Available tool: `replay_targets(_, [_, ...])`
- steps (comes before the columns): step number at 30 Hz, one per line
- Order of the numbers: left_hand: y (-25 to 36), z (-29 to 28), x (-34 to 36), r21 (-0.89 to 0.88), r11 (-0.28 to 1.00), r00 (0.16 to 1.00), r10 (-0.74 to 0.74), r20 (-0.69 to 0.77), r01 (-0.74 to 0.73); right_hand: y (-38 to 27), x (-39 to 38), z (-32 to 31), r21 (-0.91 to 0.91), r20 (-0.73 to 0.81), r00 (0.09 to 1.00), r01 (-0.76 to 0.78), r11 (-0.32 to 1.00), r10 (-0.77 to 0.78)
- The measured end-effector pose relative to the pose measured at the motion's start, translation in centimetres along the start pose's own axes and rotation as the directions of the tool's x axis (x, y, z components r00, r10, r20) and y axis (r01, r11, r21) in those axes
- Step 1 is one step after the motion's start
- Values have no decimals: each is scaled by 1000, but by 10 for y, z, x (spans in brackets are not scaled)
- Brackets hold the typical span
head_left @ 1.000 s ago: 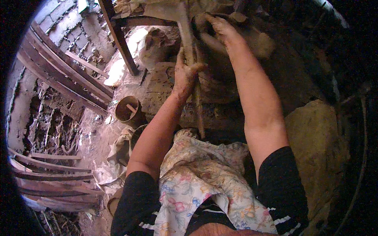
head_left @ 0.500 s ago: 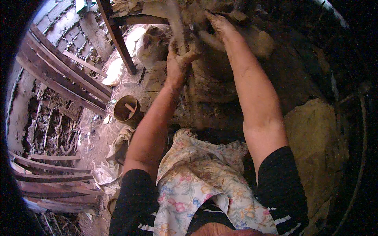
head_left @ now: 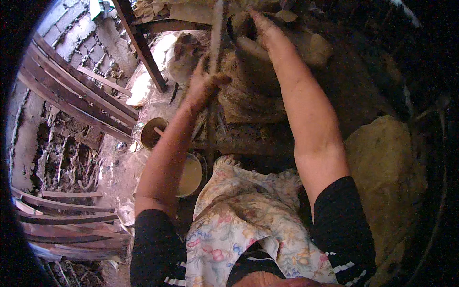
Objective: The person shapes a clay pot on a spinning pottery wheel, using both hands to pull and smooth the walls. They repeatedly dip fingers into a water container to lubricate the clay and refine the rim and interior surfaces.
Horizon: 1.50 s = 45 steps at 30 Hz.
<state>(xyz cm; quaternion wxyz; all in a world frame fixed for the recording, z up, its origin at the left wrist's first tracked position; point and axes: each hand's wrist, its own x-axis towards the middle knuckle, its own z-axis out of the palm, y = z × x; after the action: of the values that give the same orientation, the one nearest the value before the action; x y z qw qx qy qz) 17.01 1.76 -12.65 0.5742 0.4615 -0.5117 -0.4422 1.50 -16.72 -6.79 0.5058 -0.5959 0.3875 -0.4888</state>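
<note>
gripping a long, thin, pale wooden stick (head_left: 216,33) just above the middle of the frame, our left hand (head_left: 203,85) is closed around its lower part, clay-smeared fingers wrapped tight. the stick's long axis runs nearly upright in the picture, from the fist up toward the top edge, blurred along its length. our right hand (head_left: 258,26) lies up and to the right of the left, near the top centre, resting on the rim of a dark, round, clay-coated vessel (head_left: 251,67); we cannot tell whether its fingers are spread or pinching, since they merge with the wet clay. so the vessel sits just to the right of the stick, and the right hand is the nearer of the two to it, touching it, while the left hand stands just beside its left flank.

lower in the frame a flowered, pale cloth apron (head_left: 244,225) covers our lap. at left centre sits a small round brown pot with a stick in it (head_left: 153,133), and just below it a round bowl of pale cream liquid (head_left: 189,176), partly hidden by the left forearm. weathered wooden planks (head_left: 76,91) lean against the brick wall at upper left, and a large tan lump of clay (head_left: 382,167) fills the right side
</note>
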Motion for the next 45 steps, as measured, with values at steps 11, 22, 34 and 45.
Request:
replay_targets(11, [93, -81, 72, 885, 149, 890, 194, 411, -441, -15, -11, 2, 283, 82, 996, 16, 959, -41])
replay_targets(22, [107, -72, 94, 889, 227, 917, 77, 391, -398, -25, -19, 10, 446, 176, 984, -48, 894, -35])
replay_targets(34, [99, -72, 102, 839, -24, 839, 30, 543, -543, -28, -24, 12, 500, 216, 976, -78, 863, -38])
replay_targets(45, [122, -78, 100, 793, 291, 837, 55, 545, -535, -33, -29, 3, 489, 235, 971, -78, 869, -45])
